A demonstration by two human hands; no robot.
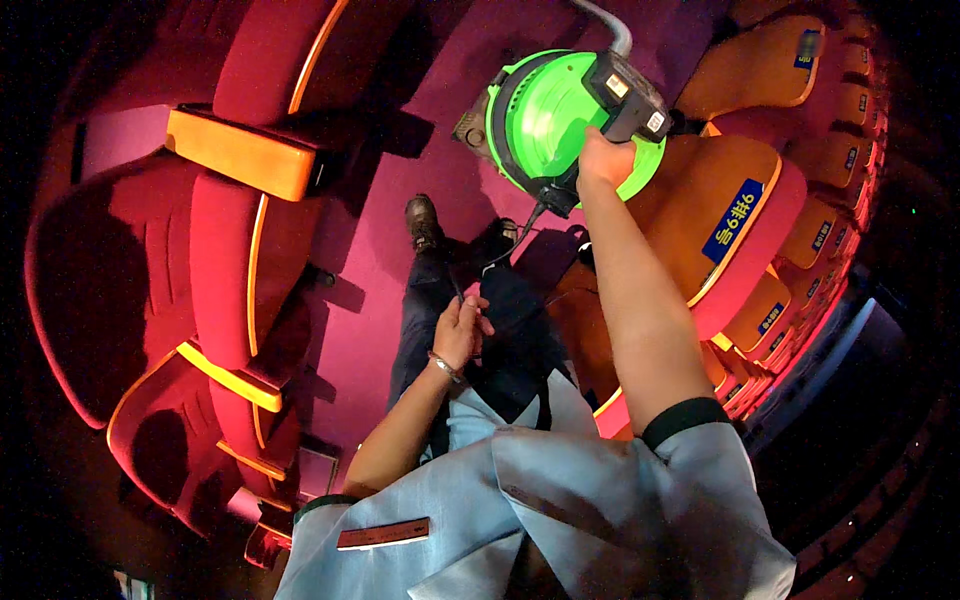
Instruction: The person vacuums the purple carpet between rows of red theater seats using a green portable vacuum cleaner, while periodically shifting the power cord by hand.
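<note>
My right hand (606, 161) grips the black handle of a bright green canister vacuum cleaner (551, 124), seen from above over the aisle floor. Two small labels are on the dark housing by the handle. From the cleaner's near side a thin black power cable (529, 229) runs back towards my legs. Lower down, in front of my thighs, my left hand (459, 330) has its fingers closed around the cable. A grey hose (615, 34) leads off from the cleaner's far side.
Red upholstered seats (225, 277) with orange-lit armrests (240, 154) line the left. On the right are seat backs (701, 210) with blue number plates, close to the cleaner and my right arm. Between the rows lies a narrow pinkish floor (367, 277), where my shoes (422, 221) stand.
</note>
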